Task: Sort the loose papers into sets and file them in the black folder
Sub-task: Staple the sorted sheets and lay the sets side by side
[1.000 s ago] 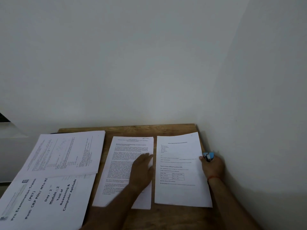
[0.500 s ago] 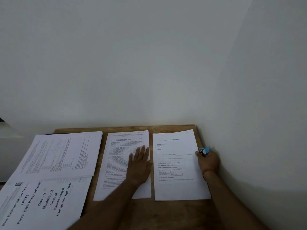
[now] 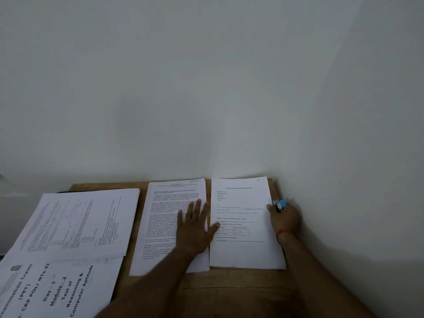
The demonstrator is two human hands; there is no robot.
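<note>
Pressing flat, fingers spread, left hand (image 3: 195, 228) slid up paper stack (image 3: 160, 226) beneath it, squaring it beside second stack (image 3: 243, 251) at thumb. Right hand (image 3: 285, 220) gripped stapler (image 3: 280, 204); sets looked sorted, folder unseen.

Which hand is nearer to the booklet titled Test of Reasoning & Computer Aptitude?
Left. The left hand rests flat on the dense text sheet right of the booklet; the right hand grips a blue stapler farther right, beyond the letter.
</note>
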